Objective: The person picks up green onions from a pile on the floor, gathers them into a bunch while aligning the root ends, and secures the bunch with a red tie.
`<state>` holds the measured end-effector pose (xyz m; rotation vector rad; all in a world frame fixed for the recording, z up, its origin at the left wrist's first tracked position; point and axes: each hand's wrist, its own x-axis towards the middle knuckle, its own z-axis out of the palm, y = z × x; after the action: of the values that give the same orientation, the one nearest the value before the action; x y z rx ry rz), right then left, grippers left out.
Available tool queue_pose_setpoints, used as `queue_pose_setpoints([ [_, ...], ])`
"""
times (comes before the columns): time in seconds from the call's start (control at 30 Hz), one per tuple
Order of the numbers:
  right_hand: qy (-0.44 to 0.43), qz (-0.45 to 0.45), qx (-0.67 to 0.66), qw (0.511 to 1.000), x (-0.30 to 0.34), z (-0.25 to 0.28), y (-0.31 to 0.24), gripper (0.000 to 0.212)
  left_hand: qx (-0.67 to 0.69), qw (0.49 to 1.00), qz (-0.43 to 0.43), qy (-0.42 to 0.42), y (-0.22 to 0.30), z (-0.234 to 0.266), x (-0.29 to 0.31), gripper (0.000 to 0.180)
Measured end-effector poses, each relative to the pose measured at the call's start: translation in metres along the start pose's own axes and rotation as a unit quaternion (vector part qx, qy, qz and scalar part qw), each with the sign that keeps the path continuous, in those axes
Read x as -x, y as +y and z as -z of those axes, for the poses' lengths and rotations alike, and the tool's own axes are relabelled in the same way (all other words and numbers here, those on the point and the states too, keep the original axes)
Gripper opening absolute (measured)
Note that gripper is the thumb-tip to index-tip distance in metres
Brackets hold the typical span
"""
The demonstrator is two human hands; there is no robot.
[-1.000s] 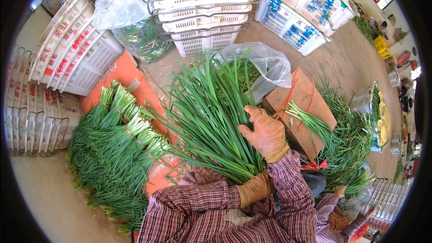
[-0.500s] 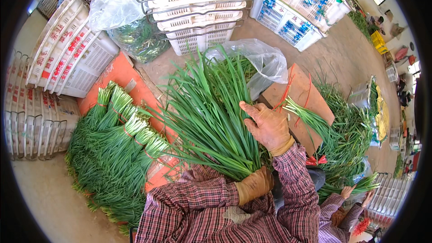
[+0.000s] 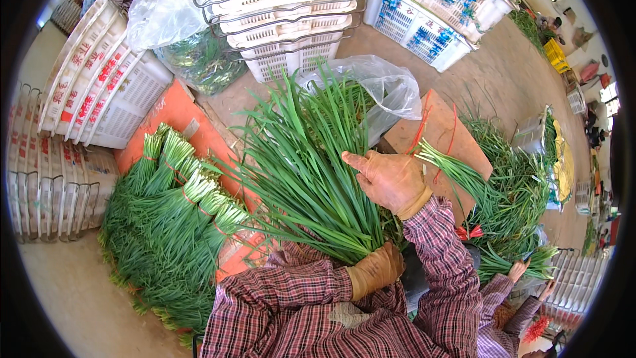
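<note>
My left hand [image 3: 375,270] grips the light, floppy chives [image 3: 311,159] by their firmer base, my right hand [image 3: 391,180] resting half-open against the leaves.

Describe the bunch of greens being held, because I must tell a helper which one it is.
Start at the stack of white crates at the top and come straight down to the bunch. The left hand has its base in its grip; the right hand lies on its leaves. Unlike the tied bundles, it fans out loose.
</note>
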<state>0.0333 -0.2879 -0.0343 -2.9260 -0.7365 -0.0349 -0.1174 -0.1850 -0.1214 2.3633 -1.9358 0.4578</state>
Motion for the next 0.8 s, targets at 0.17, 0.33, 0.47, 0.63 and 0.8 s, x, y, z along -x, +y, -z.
queue_pose_setpoints([
  [0.17,-0.009,0.037,-0.005,0.999,-0.009,0.005,0.004,0.028,0.022,0.999,0.012,0.02,-0.002,0.001,0.001,0.009],
  [0.33,0.004,0.042,-0.029,0.999,-0.014,0.0,0.009,0.013,0.0,1.0,0.017,-0.005,-0.002,0.007,-0.001,0.011],
  [0.47,0.044,0.013,-0.062,0.997,-0.009,0.011,0.009,0.009,-0.002,1.0,0.018,0.018,-0.005,0.009,-0.001,0.013],
  [0.63,0.063,0.004,-0.212,0.975,0.002,0.023,-0.001,0.012,0.028,0.999,0.018,-0.005,-0.001,0.005,-0.002,0.012],
  [0.8,-0.032,-0.071,-0.532,0.843,0.017,0.006,0.002,0.012,0.077,0.996,0.021,-0.041,0.007,0.002,-0.006,0.011],
])
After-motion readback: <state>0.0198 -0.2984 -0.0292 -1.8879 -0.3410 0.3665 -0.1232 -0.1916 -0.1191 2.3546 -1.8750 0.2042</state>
